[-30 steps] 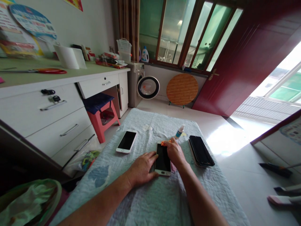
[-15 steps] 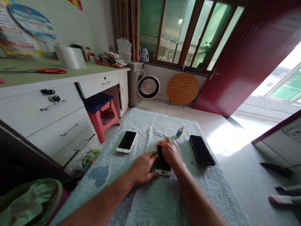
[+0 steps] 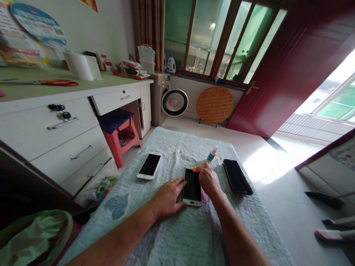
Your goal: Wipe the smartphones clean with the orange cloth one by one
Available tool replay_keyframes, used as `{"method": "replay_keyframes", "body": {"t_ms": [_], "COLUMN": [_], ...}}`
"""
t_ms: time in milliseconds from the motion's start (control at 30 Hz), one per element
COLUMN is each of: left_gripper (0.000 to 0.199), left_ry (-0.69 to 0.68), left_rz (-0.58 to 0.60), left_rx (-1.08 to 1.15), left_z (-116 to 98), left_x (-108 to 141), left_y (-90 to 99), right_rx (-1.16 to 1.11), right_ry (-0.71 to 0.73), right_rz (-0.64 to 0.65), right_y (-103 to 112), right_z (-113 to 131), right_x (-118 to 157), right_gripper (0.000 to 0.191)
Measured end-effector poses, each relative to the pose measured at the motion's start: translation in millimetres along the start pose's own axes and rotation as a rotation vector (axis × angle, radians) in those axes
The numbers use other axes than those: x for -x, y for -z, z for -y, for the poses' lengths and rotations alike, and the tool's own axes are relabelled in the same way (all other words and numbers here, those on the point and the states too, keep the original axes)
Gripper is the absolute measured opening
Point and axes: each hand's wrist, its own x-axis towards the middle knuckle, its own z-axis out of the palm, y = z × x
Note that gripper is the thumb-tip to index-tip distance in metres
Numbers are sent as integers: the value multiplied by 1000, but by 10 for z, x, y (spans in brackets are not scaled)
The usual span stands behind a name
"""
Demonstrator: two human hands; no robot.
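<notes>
A white-framed smartphone (image 3: 192, 190) with a dark screen lies face up on the cloth-covered table. Along its left edge my left hand (image 3: 168, 197) steadies it, the fingertips at the upper side and the thumb by the lower corner. My right hand (image 3: 209, 181) is closed around an orange cloth (image 3: 197, 169), pressed at the phone's upper right corner. Just beyond that hand stands a small spray bottle (image 3: 212, 154) with a blue label. Another white phone (image 3: 150, 166) rests to the left. Over on the right, a black phone (image 3: 237, 177) lies on top of a paler flat thing.
A pale blue quilted cloth (image 3: 177, 236) covers the table. Left of it are a pink stool (image 3: 119, 146), a white desk (image 3: 63, 136) with drawers, and a lined bin (image 3: 69, 229). A washing machine (image 3: 159, 99) with its door open stands behind.
My right hand has slid the orange cloth rightward across the top of the phone, uncovering more of the screen. My left hand stays in place.
</notes>
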Motion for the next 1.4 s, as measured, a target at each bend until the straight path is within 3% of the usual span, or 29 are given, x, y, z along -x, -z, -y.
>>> {"method": "replay_keyframes", "body": {"t_ms": [167, 567, 833, 1033, 1400], "left_gripper": [69, 70, 68, 66, 70], "left_ry": [6, 0, -9, -24, -9], "left_rz": [2, -6, -6, -26, -17], "left_rx": [2, 19, 14, 36, 28], "left_z": [0, 21, -1, 7, 13], "left_x": [3, -6, 1, 1, -14], "left_y": [-4, -30, -5, -16, -24], "right_rx": [18, -92, -13, -22, -75], "right_ry": [-28, 109, -57, -102, 103], "right_rz": [10, -11, -27, -47, -36], "right_y": [8, -37, -4, -44, -96], "right_z": [32, 193, 45, 26, 255], "right_x": [19, 65, 41, 43, 11], "right_gripper": [35, 31, 33, 33, 30]}}
